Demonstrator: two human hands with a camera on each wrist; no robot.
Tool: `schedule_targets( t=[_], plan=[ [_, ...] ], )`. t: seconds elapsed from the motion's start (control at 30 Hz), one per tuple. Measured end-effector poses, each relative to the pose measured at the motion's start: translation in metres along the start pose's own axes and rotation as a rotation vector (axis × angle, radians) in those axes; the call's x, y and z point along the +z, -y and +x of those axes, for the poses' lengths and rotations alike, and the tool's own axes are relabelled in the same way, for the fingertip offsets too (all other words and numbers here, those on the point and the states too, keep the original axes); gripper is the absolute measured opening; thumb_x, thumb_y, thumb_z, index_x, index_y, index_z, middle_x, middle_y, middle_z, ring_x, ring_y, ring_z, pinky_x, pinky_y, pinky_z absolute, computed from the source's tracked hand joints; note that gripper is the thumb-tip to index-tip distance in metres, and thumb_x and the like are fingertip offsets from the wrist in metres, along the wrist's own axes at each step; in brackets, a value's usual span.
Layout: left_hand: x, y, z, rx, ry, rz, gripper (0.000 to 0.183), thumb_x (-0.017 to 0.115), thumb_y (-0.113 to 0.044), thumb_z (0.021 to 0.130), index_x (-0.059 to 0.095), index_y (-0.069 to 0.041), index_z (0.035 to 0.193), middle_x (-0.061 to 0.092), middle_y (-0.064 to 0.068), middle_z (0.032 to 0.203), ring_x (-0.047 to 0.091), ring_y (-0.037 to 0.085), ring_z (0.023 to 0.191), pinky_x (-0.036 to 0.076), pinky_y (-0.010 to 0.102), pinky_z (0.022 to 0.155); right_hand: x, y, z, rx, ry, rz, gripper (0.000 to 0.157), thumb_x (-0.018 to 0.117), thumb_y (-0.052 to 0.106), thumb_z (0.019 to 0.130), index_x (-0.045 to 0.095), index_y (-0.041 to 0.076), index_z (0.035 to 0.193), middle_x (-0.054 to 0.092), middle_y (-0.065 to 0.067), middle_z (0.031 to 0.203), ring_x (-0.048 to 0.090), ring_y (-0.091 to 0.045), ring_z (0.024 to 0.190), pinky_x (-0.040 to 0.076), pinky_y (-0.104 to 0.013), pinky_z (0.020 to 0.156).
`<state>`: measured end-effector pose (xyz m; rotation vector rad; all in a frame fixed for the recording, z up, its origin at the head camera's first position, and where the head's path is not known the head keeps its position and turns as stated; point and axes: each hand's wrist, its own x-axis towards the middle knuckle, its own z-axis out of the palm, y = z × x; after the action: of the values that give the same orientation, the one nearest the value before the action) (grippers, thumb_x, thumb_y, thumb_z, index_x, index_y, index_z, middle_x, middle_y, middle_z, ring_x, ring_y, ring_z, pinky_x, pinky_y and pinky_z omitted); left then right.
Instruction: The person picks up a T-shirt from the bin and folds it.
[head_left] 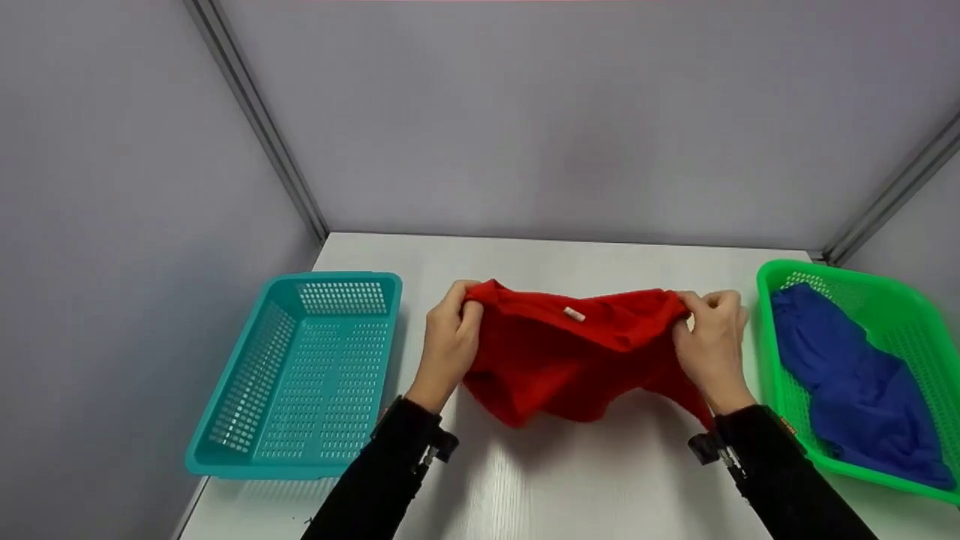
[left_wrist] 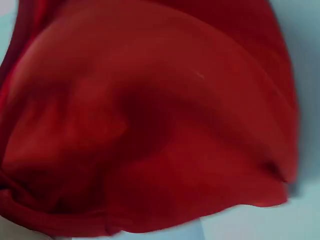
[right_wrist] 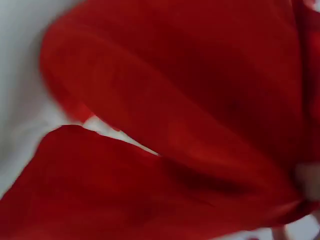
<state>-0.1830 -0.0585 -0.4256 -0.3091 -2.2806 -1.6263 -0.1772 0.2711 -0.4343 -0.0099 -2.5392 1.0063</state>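
Note:
A red garment (head_left: 570, 375) hangs between both hands above the white table, its upper edge stretched sideways and sagging a little in the middle. A small white label (head_left: 574, 314) shows on the inside of that edge. My left hand (head_left: 450, 337) grips the left upper corner, thumb toward the front. At the right upper corner, my right hand (head_left: 712, 337) pinches the cloth. Loose fabric drops in folds below, and the red cloth (left_wrist: 150, 125) fills most of the left wrist view. In the right wrist view, a narrow gap parts two hanging portions of the cloth (right_wrist: 165, 100).
A teal perforated basket (head_left: 196, 450) with nothing in it stands on the left of the table (head_left: 495, 495). On the right, a green basket (head_left: 772, 277) holds a crumpled blue cloth item (head_left: 862, 382). Grey panels (head_left: 570, 120) enclose the table at the back and sides.

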Motion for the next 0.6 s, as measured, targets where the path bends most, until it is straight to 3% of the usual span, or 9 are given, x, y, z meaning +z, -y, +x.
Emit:
schedule_targets(
  t=[0.07, 0.13, 0.2, 0.27, 0.33, 0.37, 0.43, 0.5, 0.6],
  plan=[
    [0.008, -0.008, -0.006, 0.007, 0.083, -0.036, 0.019, 0.050, -0.009, 0.104, 0.069, -0.010, 0.107, 0.070, 0.000, 0.096, 0.057, 0.013, 0.082, 0.049, 0.030, 0.076, -0.001, -0.001, 0.002, 0.035, -0.009, 0.002, 0.027, 0.051, 0.001, 0.096, 0.069, 0.001, 0.116, 0.057, -0.029, 0.101, 0.052, -0.045, 0.090, 0.041, -0.046, 0.076],
    [0.019, -0.015, -0.014, 0.017, 0.190, -0.059, 0.017, 0.052, -0.013, 0.105, 0.068, -0.011, 0.103, 0.064, -0.003, 0.086, 0.053, 0.011, 0.077, 0.046, 0.027, 0.071, -0.002, 0.004, 0.003, 0.152, 0.087, 0.174, 0.027, 0.046, 0.011, 0.104, 0.066, 0.004, 0.122, 0.064, -0.022, 0.102, 0.058, -0.035, 0.088, 0.050, -0.039, 0.076],
    [0.031, -0.020, -0.022, 0.015, 0.314, -0.084, 0.016, 0.054, -0.018, 0.106, 0.068, -0.011, 0.102, 0.059, -0.005, 0.082, 0.052, 0.009, 0.077, 0.045, 0.026, 0.071, 0.002, 0.014, 0.002, 0.276, 0.209, 0.429, 0.029, 0.043, 0.021, 0.109, 0.060, 0.006, 0.128, 0.066, -0.013, 0.108, 0.060, -0.024, 0.092, 0.052, -0.031, 0.078],
    [0.044, -0.023, -0.029, 0.023, 0.455, -0.082, 0.017, 0.055, -0.021, 0.106, 0.070, -0.013, 0.109, 0.062, -0.005, 0.087, 0.055, 0.008, 0.082, 0.047, 0.024, 0.076, 0.009, 0.025, 0.000, 0.340, 0.328, 0.664, 0.032, 0.043, 0.031, 0.111, 0.054, 0.009, 0.131, 0.062, -0.009, 0.111, 0.058, -0.020, 0.096, 0.052, -0.027, 0.081],
    [0.055, -0.023, -0.035, 0.035, 0.616, -0.046, 0.026, 0.054, -0.023, 0.107, 0.068, -0.014, 0.127, 0.069, -0.004, 0.112, 0.061, 0.008, 0.104, 0.049, 0.024, 0.092, 0.016, 0.036, -0.003, 0.321, 0.461, 0.806, 0.035, 0.042, 0.035, 0.111, 0.050, 0.011, 0.135, 0.059, -0.007, 0.123, 0.057, -0.019, 0.108, 0.051, -0.030, 0.090],
    [0.059, -0.023, -0.037, 0.047, 0.700, -0.018, 0.032, 0.053, -0.022, 0.107, 0.064, -0.014, 0.137, 0.066, -0.002, 0.129, 0.058, 0.009, 0.121, 0.046, 0.026, 0.104, 0.019, 0.041, -0.004, 0.293, 0.523, 0.832, 0.035, 0.042, 0.036, 0.111, 0.048, 0.012, 0.136, 0.059, -0.008, 0.127, 0.057, -0.021, 0.112, 0.050, -0.032, 0.094],
    [0.065, -0.021, -0.041, 0.091, 0.859, 0.082, 0.045, 0.051, -0.021, 0.108, 0.050, -0.013, 0.152, 0.047, 0.002, 0.157, 0.039, 0.014, 0.146, 0.032, 0.031, 0.120, 0.022, 0.049, -0.008, 0.232, 0.628, 0.808, 0.032, 0.040, 0.031, 0.112, 0.047, 0.016, 0.139, 0.056, -0.008, 0.136, 0.056, -0.025, 0.119, 0.047, -0.037, 0.100],
    [0.068, -0.017, -0.044, 0.164, 0.968, 0.224, 0.049, 0.049, -0.020, 0.109, 0.042, -0.013, 0.157, 0.030, 0.006, 0.166, 0.021, 0.021, 0.156, 0.019, 0.038, 0.126, 0.023, 0.054, -0.012, 0.174, 0.701, 0.718, 0.032, 0.042, 0.023, 0.110, 0.049, 0.020, 0.140, 0.056, -0.008, 0.138, 0.056, -0.028, 0.122, 0.045, -0.040, 0.103],
    [0.069, -0.014, -0.048, 0.292, 1.023, 0.435, 0.038, 0.048, -0.019, 0.108, 0.052, -0.011, 0.145, 0.032, 0.006, 0.165, 0.023, 0.023, 0.155, 0.019, 0.046, 0.126, 0.023, 0.058, -0.017, 0.100, 0.762, 0.535, 0.042, 0.047, 0.015, 0.101, 0.054, 0.029, 0.141, 0.059, -0.007, 0.135, 0.058, -0.029, 0.118, 0.046, -0.043, 0.100]
  ],
)
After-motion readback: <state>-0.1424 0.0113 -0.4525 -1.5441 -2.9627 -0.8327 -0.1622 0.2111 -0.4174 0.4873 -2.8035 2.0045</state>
